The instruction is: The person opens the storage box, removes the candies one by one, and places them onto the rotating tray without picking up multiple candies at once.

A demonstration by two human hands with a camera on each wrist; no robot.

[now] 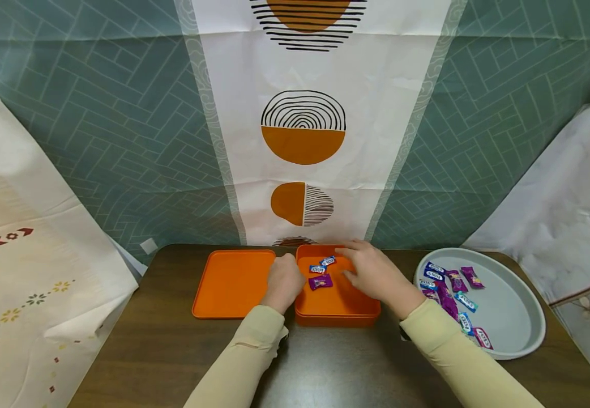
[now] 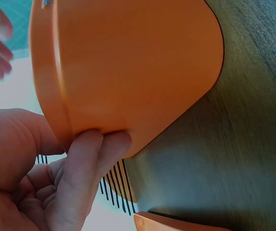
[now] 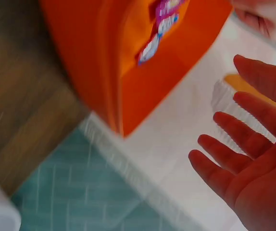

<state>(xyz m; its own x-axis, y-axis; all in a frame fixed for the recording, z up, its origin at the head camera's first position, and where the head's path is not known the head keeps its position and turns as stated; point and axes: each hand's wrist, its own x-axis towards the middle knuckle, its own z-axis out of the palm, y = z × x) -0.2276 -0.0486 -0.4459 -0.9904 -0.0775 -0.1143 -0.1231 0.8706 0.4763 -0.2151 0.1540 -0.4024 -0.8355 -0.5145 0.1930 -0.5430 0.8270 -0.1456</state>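
Observation:
An orange box (image 1: 348, 300) stands on the table, holding a purple-wrapped candy (image 1: 320, 281) and two small blue-and-white candies. My left hand (image 1: 285, 280) is at the box's left side; in the left wrist view its thumb and fingers (image 2: 85, 159) pinch the box wall. Over the box's right part hovers my right hand (image 1: 376, 275). The right wrist view shows that hand's fingers (image 3: 244, 130) spread and holding nothing, beside the box's orange wall (image 3: 171, 86).
Left of the box lies a flat orange tray or lid (image 1: 234, 289). A round grey tray (image 1: 516, 311) with several wrapped candies sits at the right. Patterned cloth (image 1: 305, 62) hangs behind the brown table (image 1: 137, 340).

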